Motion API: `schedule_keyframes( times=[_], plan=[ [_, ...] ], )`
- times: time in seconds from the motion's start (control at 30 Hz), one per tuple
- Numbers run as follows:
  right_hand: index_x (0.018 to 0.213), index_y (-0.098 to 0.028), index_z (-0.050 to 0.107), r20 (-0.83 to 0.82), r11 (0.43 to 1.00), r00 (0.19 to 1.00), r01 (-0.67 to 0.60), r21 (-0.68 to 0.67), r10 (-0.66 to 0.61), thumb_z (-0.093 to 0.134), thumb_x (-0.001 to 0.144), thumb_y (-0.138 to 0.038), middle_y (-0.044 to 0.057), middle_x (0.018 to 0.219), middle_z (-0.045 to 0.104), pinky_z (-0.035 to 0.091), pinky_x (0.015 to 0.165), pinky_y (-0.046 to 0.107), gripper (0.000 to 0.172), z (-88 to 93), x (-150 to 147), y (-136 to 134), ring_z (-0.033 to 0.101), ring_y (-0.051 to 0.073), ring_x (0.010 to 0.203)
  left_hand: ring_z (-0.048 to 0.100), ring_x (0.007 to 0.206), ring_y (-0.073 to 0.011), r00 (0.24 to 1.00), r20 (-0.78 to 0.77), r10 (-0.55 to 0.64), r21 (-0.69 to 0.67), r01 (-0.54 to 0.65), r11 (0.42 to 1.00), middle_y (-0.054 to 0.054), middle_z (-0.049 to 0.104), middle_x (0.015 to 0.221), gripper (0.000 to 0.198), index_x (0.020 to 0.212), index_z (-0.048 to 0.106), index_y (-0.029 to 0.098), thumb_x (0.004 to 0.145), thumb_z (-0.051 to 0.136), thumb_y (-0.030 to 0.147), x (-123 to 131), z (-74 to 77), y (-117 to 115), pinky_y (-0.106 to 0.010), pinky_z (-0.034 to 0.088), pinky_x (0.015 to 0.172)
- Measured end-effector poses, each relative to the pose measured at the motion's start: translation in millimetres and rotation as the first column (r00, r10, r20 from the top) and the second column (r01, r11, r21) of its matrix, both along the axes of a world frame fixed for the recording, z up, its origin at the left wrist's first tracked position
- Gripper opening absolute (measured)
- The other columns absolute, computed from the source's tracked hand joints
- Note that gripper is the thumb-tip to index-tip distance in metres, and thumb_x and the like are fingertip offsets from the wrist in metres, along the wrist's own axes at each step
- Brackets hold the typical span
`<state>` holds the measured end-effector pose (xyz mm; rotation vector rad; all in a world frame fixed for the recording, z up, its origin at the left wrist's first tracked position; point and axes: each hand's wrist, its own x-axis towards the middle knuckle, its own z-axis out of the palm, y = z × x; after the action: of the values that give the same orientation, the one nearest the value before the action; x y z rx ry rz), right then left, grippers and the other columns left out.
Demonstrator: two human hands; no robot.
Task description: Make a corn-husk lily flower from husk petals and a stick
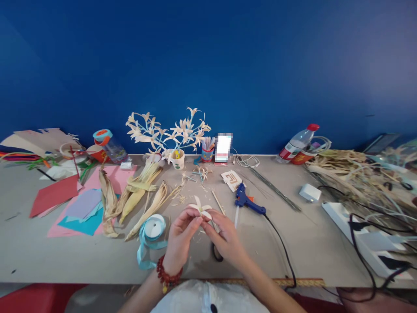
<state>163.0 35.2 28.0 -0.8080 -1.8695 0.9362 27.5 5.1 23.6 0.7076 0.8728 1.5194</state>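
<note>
Between my two hands is a cream-white husk flower (201, 207) with several pointed petals spread upward. My left hand (184, 228), with a red bead bracelet at the wrist, pinches its base from the left. From the right, the fingers of my right hand (223, 232) close on the same base. The flower's lower end is hidden behind my fingertips. Left of my hands lies a roll of light blue ribbon (154, 227) with a loose tail. Partly covered by my right hand is a tool with a black handle loop (216, 253).
A blue glue gun (248, 200) rests to the right, its cord running to the table's front edge. Dried corn husks (138, 195) and coloured papers (81, 208) lie left. Husk flowers stand in a white cup (178, 161). A white power strip (352, 239) sits far right.
</note>
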Motion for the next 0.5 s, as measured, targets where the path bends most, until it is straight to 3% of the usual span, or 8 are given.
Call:
schedule_keyframes(
  times=[0.17, 0.23, 0.27, 0.33, 0.4, 0.47, 0.5],
  plan=[
    [0.101, -0.022, 0.062, 0.074, 0.998, 0.996, -0.046, 0.031, 0.044, 0.053, 0.095, -0.026, 0.006, 0.096, 0.069, 0.051, 0.082, 0.030, 0.011, -2.4, 8.8, 0.2, 0.065, 0.020, 0.093, 0.063, 0.083, -0.0141, 0.999, -0.028, 0.015, -0.017, -0.015, 1.000, -0.001, 0.068, 0.084, 0.008, 0.079, 0.066, 0.019, 0.078, 0.074, 0.022, -6.5, -8.2, -2.4, -0.024, 0.048, 0.079],
    [0.108, -0.022, 0.061, 0.177, 0.999, 0.984, -0.008, 0.045, 0.000, 0.054, 0.094, -0.026, 0.007, 0.101, 0.069, 0.052, 0.081, 0.031, 0.016, -6.3, 28.6, 7.5, 0.065, 0.021, 0.092, 0.062, 0.083, -0.0134, 0.997, -0.039, 0.069, -0.042, -0.071, 0.997, -0.001, 0.066, 0.084, 0.011, 0.077, 0.066, 0.019, 0.076, 0.076, 0.022, -8.5, -11.0, -2.4, -0.023, 0.047, 0.079],
    [0.110, -0.023, 0.061, 0.247, 0.993, 0.965, 0.060, 0.099, -0.083, 0.052, 0.094, -0.025, 0.008, 0.106, 0.068, 0.052, 0.085, 0.034, 0.018, -9.8, 42.7, 13.3, 0.064, 0.022, 0.096, 0.062, 0.082, -0.0129, 0.994, -0.046, 0.101, -0.053, -0.103, 0.993, 0.000, 0.066, 0.084, 0.013, 0.077, 0.066, 0.019, 0.075, 0.077, 0.022, -9.4, -12.0, -2.1, -0.022, 0.046, 0.078],
    [0.113, -0.022, 0.060, 0.362, 0.927, 0.860, 0.283, 0.246, -0.359, 0.049, 0.093, -0.021, 0.011, 0.112, 0.066, 0.048, 0.093, 0.043, 0.023, -19.9, 75.6, 28.2, 0.060, 0.027, 0.107, 0.062, 0.082, -0.0131, 0.988, -0.052, 0.143, -0.056, -0.146, 0.988, 0.000, 0.067, 0.083, 0.014, 0.078, 0.066, 0.019, 0.074, 0.078, 0.024, -11.1, -12.9, -1.0, -0.022, 0.046, 0.079],
    [0.119, -0.018, 0.058, 0.534, 0.864, 0.680, 0.365, 0.348, -0.502, 0.050, 0.087, -0.015, 0.013, 0.118, 0.063, 0.044, 0.096, 0.048, 0.033, -32.1, 107.1, 44.2, 0.056, 0.030, 0.110, 0.063, 0.082, -0.0143, 0.988, -0.045, 0.146, -0.035, -0.148, 0.988, -0.001, 0.068, 0.081, 0.014, 0.079, 0.066, 0.019, 0.075, 0.077, 0.026, -11.8, -12.5, 0.7, -0.025, 0.046, 0.082],
    [0.122, -0.014, 0.057, 0.701, 0.847, 0.482, 0.373, 0.379, -0.526, 0.052, 0.080, -0.010, 0.015, 0.125, 0.059, 0.044, 0.095, 0.049, 0.043, -43.7, 129.4, 57.2, 0.055, 0.033, 0.110, 0.063, 0.082, -0.0148, 0.989, -0.047, 0.140, -0.014, -0.141, 0.990, -0.001, 0.068, 0.080, 0.013, 0.081, 0.066, 0.019, 0.077, 0.075, 0.027, -11.1, -11.4, 2.3, -0.026, 0.046, 0.083],
    [0.122, -0.014, 0.057, 0.755, 0.859, 0.426, 0.358, 0.366, -0.499, 0.052, 0.078, -0.009, 0.015, 0.126, 0.059, 0.044, 0.094, 0.048, 0.045, -48.4, 136.1, 62.0, 0.056, 0.033, 0.107, 0.063, 0.082, -0.0145, 0.989, -0.053, 0.139, -0.008, -0.140, 0.990, -0.001, 0.068, 0.080, 0.012, 0.081, 0.066, 0.019, 0.078, 0.074, 0.027, -10.4, -10.8, 2.9, -0.026, 0.046, 0.082]
  ],
)
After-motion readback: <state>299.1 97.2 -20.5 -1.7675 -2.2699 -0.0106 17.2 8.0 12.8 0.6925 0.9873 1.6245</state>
